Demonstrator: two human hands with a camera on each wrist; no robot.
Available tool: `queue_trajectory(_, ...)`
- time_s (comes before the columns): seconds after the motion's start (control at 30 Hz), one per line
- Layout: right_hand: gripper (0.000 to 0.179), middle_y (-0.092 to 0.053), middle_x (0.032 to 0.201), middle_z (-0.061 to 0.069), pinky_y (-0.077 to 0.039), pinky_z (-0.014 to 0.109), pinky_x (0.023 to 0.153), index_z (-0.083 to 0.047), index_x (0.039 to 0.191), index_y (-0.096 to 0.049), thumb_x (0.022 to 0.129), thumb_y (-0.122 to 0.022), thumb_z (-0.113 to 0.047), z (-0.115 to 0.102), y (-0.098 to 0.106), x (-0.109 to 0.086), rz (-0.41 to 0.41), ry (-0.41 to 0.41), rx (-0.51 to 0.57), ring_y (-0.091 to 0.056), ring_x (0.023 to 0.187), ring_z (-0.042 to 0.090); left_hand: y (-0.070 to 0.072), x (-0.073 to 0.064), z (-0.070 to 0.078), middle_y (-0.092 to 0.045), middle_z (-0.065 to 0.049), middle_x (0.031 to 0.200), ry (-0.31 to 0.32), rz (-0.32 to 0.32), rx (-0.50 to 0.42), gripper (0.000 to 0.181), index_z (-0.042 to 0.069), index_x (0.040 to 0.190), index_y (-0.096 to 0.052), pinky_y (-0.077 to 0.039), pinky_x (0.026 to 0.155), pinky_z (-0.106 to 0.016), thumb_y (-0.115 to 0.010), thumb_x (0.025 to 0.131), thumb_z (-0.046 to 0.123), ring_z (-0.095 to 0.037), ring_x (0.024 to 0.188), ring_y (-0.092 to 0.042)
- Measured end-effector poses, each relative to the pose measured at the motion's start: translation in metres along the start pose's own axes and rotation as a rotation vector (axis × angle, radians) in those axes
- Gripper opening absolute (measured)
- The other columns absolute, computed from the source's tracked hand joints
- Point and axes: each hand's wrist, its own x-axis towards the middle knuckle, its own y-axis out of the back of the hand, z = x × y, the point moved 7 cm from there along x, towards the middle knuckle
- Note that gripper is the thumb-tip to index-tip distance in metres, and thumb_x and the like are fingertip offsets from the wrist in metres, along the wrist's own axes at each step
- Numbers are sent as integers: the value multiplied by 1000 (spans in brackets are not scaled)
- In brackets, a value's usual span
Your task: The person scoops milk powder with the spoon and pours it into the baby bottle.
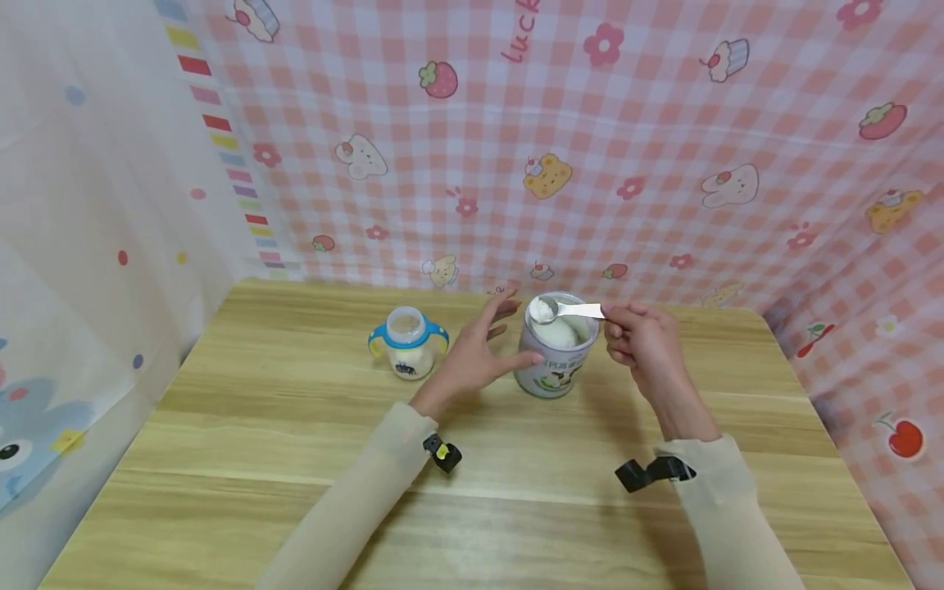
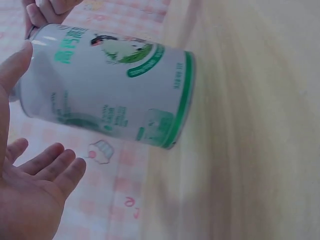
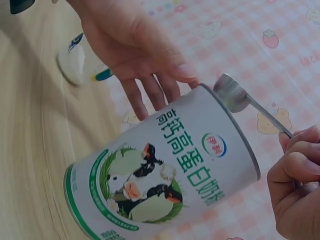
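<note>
While the right hand (image 1: 645,340) grips a scoop (image 1: 578,310) over the can (image 1: 551,381), the left hand (image 1: 475,352) has fingers extended at the can's nine o'clock. Further there stands a bottle (image 1: 411,362)

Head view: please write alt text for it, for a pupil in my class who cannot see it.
A person's right hand holds a metal scoop of white powder over an open tin, with the open left hand at the tin's left side. Left of that hand, a two-handled bottle stands on a wooden table.
</note>
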Motion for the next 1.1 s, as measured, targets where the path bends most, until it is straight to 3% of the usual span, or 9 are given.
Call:
queue_trajectory(0.3,21,-47,62,-3,-26,15,41,-4,86,-65,105,-56,-10,-2,-12,-2,3,21,-4,-36,48,3,25,-8,12,-42,5,160,-34,63,8,101,40,160,-24,-44,120,-39,-88,82,37,-15,149,-41)
queue_trajectory(0.67,23,-48,63,-3,-26,14,41,-3,85,-64,105,-57,-12,-4,-29,-2,-9,19,-40,-35,49,3,54,-19,27,-41,7,161,-88,117,28,106,47,159,-20,-40,123,-38,-89,81,32,-10,150,-36)
queue_trajectory(0.9,20,-47,64,-3,-26,15,40,-3,87,-65,104,-57,-11,-5,-44,-2,-31,26,-26,-36,49,4,75,-27,32,-39,5,162,-126,147,40,102,41,160,-22,-38,125,-40,-88,83,28,-12,152,-34)
queue_trajectory(1.1,19,-47,63,-3,-25,15,40,-4,91,-65,105,-56,-12,-1,-58,0,-37,3,-4,-35,48,4,95,-36,32,-38,3,163,-118,173,54,101,35,161,-25,-37,125,-43,-88,83,20,-15,153,-34)
